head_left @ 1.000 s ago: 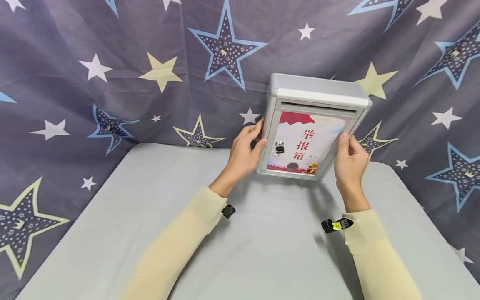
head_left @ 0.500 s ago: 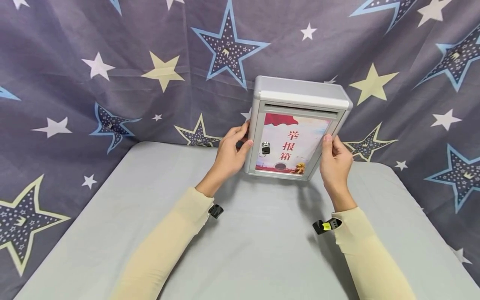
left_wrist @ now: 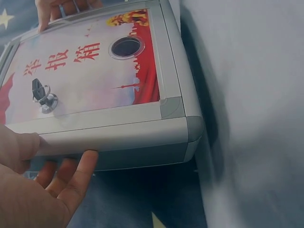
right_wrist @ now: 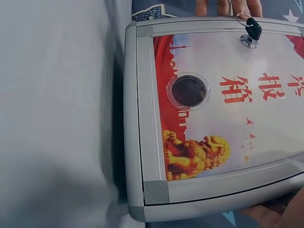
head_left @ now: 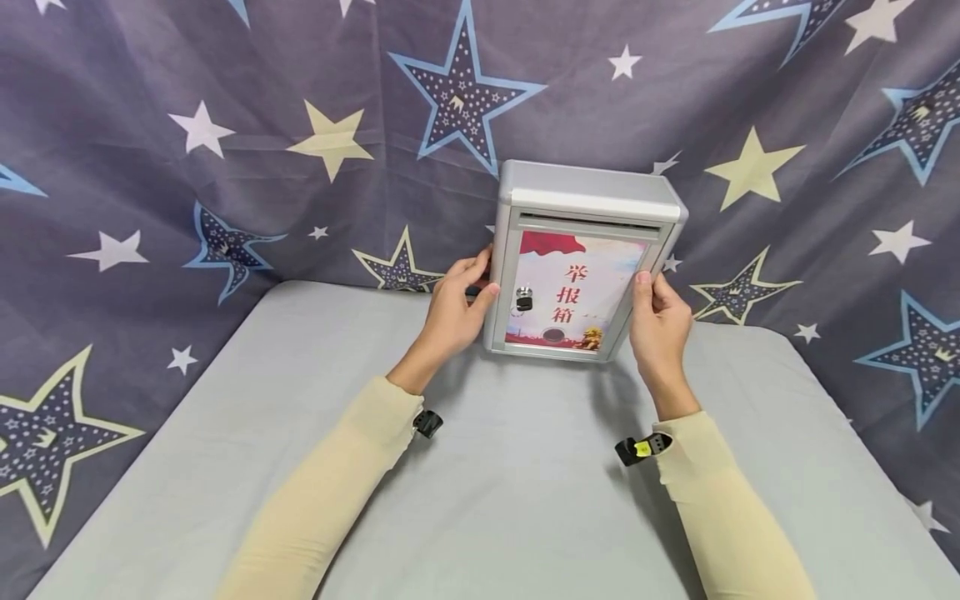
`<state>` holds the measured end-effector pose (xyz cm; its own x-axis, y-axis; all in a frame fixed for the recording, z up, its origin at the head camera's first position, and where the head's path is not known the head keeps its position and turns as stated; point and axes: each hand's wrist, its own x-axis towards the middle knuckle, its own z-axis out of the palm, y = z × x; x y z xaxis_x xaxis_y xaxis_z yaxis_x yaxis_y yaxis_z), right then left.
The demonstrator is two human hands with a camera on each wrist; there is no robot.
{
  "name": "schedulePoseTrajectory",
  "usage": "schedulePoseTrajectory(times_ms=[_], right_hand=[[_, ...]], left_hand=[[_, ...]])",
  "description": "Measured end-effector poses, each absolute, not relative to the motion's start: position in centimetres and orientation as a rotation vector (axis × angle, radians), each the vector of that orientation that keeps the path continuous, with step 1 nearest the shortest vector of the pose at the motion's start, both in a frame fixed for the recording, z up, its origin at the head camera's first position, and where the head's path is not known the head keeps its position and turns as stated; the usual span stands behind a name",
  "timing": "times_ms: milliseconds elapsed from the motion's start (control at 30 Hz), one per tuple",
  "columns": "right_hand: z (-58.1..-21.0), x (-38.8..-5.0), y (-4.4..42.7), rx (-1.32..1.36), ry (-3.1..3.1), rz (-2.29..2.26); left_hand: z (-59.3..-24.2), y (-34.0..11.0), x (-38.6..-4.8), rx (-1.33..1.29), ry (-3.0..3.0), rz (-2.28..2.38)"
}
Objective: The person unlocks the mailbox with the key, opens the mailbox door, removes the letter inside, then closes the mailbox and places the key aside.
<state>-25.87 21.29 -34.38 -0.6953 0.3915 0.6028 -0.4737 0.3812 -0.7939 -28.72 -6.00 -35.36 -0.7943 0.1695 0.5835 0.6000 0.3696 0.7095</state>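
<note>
A silver metal letterbox (head_left: 545,287) with red Chinese characters on its front panel stands tilted near the back of the table in the head view. My left hand (head_left: 455,310) grips its left side, thumb at the front edge and fingers toward the side and back. On the opposite side my right hand (head_left: 662,335) holds the right edge, thumb on the frame. A black-headed key (left_wrist: 39,91) with a ring sits in the lock on the panel. Near the bottom is a round dark window (right_wrist: 189,90); a narrow slot (head_left: 588,221) runs across the top. Whether the base touches the table cannot be told.
The table (head_left: 480,500) wears a pale grey cloth. A dark curtain (head_left: 285,50) with star prints hangs behind and at both sides, close to the letterbox's back. Black wrist straps (head_left: 428,423) show at both cuffs.
The letterbox has moved left and slightly down in the head view, with both hands gripping it throughout. Most of that shift came in the first half second.
</note>
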Motion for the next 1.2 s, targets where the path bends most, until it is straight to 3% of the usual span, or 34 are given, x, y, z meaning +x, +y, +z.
schedulePoseTrajectory(times_ms=[533, 833, 1200], right_hand=[[-36.3, -27.1, 21.7, 0.058, -1.903, 1.441], [-34.3, -24.9, 20.3, 0.089, -1.895, 1.478], [-36.9, -27.1, 22.2, 0.065, -1.939, 1.539]], left_hand=[[-36.8, -6.3, -29.1, -0.656, -2.229, -1.371], [-37.1, -6.4, -29.4, -0.657, -2.230, -1.398], [-37.3, -6.5, -29.4, -0.649, -2.233, -1.436]])
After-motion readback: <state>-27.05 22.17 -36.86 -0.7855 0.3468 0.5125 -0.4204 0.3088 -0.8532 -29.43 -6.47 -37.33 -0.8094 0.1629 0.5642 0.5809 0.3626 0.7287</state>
